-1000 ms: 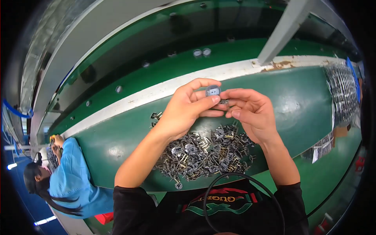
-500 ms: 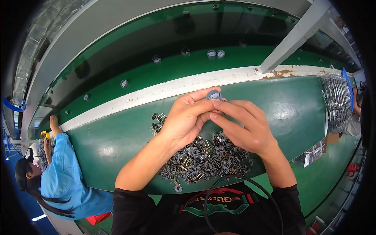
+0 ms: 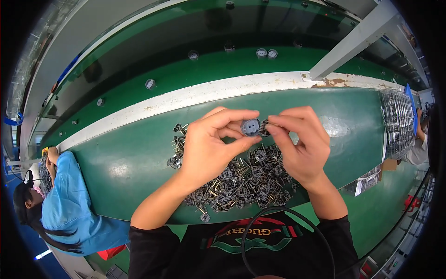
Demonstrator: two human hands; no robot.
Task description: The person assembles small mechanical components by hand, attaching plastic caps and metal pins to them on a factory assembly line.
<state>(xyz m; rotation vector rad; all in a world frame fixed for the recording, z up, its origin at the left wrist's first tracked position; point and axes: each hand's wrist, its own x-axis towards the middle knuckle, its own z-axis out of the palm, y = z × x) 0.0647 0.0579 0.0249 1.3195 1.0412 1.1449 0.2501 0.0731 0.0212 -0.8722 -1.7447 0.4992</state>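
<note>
Now round grey part (image 3: 251, 127) sits pinched between left hand (image 3: 209, 146), right hand (image 3: 299, 144).

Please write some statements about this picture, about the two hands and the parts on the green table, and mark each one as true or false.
1. The left hand pinches a small round grey part. True.
2. The right hand rests flat on the table, away from the left. False: it is raised, fingertips meeting the left hand's at the round part.
3. A pile of small metal parts lies on the green table below the hands. True.
4. The pile lies in a blue tray. False: it lies loose on the table.
</note>
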